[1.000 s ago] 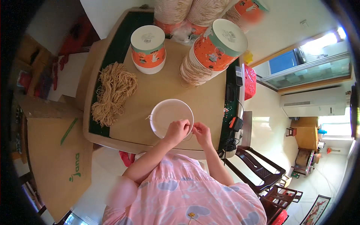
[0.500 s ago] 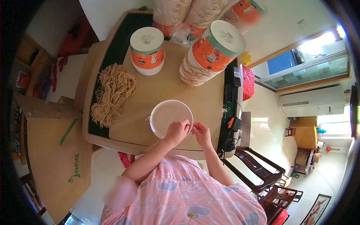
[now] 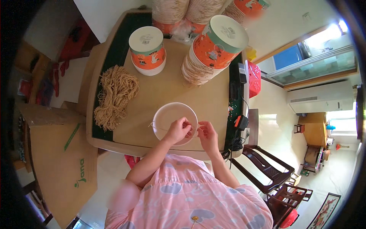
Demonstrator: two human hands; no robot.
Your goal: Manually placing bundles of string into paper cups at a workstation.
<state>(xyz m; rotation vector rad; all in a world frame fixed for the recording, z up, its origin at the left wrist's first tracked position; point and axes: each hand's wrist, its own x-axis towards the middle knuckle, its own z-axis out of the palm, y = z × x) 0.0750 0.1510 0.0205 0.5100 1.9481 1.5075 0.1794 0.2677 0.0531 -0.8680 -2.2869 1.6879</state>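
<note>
A white paper tub (image 3: pixel 166 113) stands near the table's front edge, its opening facing up. Thin beige cord (image 3: pixel 151 124) sticks out at its left rim, and a strand runs across the inside toward my left hand (image 3: pixel 179 130). That hand is over the tub's opening, fingers pinched on the cord. At the right rim, my right hand (image 3: pixel 208 136) is closed in a pinch, with a bit of thin cord by its fingertips. The fingers partly hide where the cord meets the right wall.
A heap of beige cord (image 3: pixel 116 97) lies at the left. Behind stand a short tub stack (image 3: pixel 148 53) and a taller orange-and-green one (image 3: pixel 214 49), with wrapped stacks (image 3: pixel 169 13) farther back. A black adapter (image 3: pixel 241 122) and cables lie at the right edge.
My right hand has shifted slightly right and its fingers have come a little away from my left hand. The left hand has moved slightly up and turned over the opening.
</note>
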